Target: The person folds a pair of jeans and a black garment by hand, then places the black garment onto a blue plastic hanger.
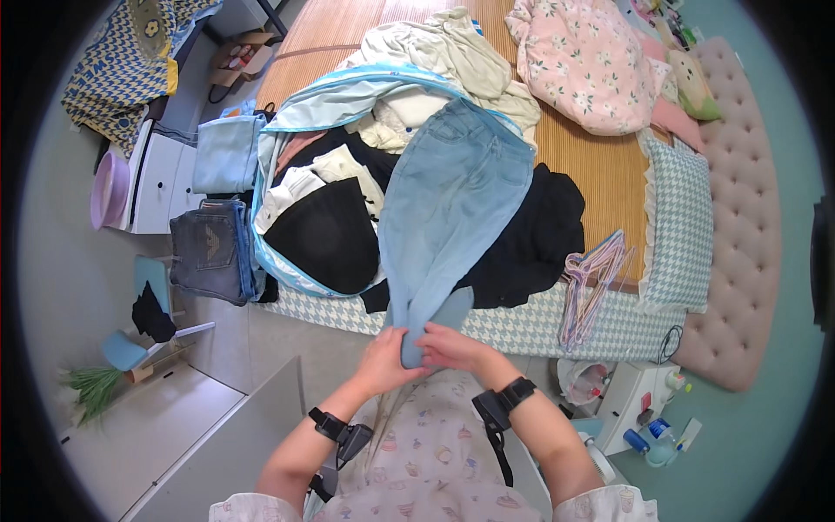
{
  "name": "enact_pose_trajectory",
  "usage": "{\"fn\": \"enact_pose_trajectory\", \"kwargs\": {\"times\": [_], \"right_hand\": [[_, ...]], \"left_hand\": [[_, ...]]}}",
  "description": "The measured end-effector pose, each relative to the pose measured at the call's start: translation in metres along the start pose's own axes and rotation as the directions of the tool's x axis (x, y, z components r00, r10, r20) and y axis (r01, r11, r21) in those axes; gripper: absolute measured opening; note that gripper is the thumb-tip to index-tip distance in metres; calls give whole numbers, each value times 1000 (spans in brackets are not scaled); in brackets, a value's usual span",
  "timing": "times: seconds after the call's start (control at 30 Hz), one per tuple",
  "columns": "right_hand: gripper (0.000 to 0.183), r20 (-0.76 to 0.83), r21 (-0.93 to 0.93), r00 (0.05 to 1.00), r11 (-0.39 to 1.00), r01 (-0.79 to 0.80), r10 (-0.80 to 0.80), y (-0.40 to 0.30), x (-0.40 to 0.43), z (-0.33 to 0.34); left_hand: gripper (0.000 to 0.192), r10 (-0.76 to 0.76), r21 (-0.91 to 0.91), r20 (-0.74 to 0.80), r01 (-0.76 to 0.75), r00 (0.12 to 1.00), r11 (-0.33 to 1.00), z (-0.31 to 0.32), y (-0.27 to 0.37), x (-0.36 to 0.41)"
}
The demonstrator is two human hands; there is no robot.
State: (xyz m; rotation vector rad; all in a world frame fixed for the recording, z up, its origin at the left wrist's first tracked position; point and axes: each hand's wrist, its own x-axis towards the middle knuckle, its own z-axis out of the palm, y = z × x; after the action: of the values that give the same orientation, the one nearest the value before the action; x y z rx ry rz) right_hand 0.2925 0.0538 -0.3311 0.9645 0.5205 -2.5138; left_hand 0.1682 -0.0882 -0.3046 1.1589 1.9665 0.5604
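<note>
Light blue denim jeans (456, 176) lie lengthwise across the bed, waistband at the far end and leg ends towards me. My left hand (385, 359) grips the near end of the legs, thumb across the fabric. At the same end, my right hand (450, 346) pinches the other side. Under and beside the jeans are an open light blue fabric storage bag (313, 117) holding mixed clothes, a black folded garment (326, 235) on top of these, and a black garment (535, 241) to the right.
Folded dark grey jeans (209, 251) and folded light blue clothing (225, 153) are stacked left. Clothes hangers (590, 287) lie on the bed's right near edge. Beyond are a cream cloth (437, 52), a pink floral quilt (587, 65) and a houndstooth pillow (678, 222). A white nightstand (626, 404) stands right.
</note>
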Motion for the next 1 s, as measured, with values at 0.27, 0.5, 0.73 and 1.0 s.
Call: {"fn": "enact_pose_trajectory", "kwargs": {"times": [0.27, 0.5, 0.73, 1.0], "right_hand": [[48, 172, -378, 985, 924, 52, 15, 5, 20, 11], [78, -481, -571, 750, 811, 125, -454, 36, 52, -59], [99, -456, -873, 583, 465, -145, -673, -18, 41, -135], [70, -559, 121, 786, 911, 394, -266, -32, 84, -186]], "left_hand": [[16, -129, 137, -257, 169, 958, 976, 3, -39, -15], [11, -123, -80, -272, 105, 954, 991, -16, -32, -22], [7, -410, -369, -193, 321, 892, 872, -56, -27, -56], [25, -345, -222, -185, 303, 920, 927, -107, -40, -89]]}}
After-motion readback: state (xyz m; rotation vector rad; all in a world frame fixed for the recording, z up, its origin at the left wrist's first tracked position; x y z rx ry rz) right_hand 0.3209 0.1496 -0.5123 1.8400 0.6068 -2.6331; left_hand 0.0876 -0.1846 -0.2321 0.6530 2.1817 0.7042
